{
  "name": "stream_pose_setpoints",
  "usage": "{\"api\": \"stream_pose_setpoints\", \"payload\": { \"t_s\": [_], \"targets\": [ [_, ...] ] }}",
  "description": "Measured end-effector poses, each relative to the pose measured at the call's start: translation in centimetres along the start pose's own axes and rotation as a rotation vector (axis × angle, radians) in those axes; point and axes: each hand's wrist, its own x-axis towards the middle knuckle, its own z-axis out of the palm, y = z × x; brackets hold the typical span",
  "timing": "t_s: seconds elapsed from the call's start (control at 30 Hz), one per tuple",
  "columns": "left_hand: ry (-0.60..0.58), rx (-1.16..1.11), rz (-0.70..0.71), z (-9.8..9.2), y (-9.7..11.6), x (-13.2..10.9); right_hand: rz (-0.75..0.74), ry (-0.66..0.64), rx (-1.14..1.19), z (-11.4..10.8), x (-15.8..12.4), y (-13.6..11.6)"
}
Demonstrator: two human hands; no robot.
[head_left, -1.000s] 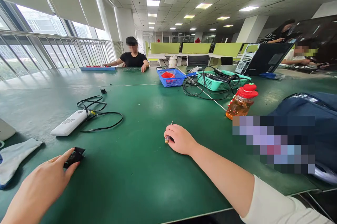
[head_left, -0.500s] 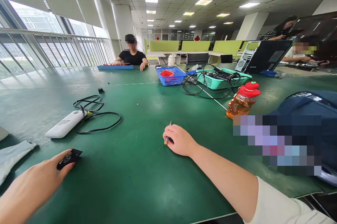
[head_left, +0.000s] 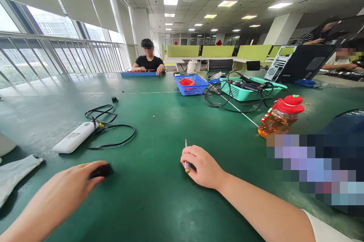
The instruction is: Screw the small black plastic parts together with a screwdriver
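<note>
My left hand (head_left: 64, 191) rests low on the green table (head_left: 159, 128) at the lower left, its fingers closed on a small black part (head_left: 101, 170), blurred by motion. My right hand (head_left: 202, 166) lies near the middle of the table with its fingers curled round a small screwdriver (head_left: 186, 155), whose thin shaft points away from me. The two hands are about a forearm's length apart.
A white box (head_left: 74, 141) with a looped black cable (head_left: 109, 128) lies left of centre. A grey cloth (head_left: 15, 172) is at far left. An amber bottle with a red cap (head_left: 280, 121), a blue basket (head_left: 190, 85) and a teal basket (head_left: 250, 89) stand beyond. Other people sit at the far side.
My left hand has slid the black part to the right, toward my right hand. The view has shifted a little. My right hand keeps its hold on the screwdriver.
</note>
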Motion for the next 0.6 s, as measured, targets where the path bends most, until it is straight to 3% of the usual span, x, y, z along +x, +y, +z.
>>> {"api": "stream_pose_setpoints", "payload": {
  "t_s": [0.13, 0.2, 0.3, 0.43, 0.6],
  "targets": [
    [-0.053, -0.076, 0.385, 0.0, 8.4, 1.5, -0.313, -0.022, -0.123, 0.3, 0.0, -0.7],
    [-0.02, -0.083, 0.542, 0.9, 11.8, 2.9, -0.368, 0.025, -0.139, 0.1, 0.0, -1.0],
    [0.026, -0.089, 0.653, 3.1, 15.4, 5.2, -0.362, 0.136, -0.119, -0.6, -0.1, -1.4],
    [0.039, -0.12, 0.717, 6.2, 17.4, 6.9, -0.387, 0.192, -0.115, -1.7, -0.5, -1.8],
    [-0.01, -0.207, 0.747, 7.9, 16.8, 7.8, -0.514, 0.045, -0.116, -2.9, -0.7, -2.1]
  ]
}}
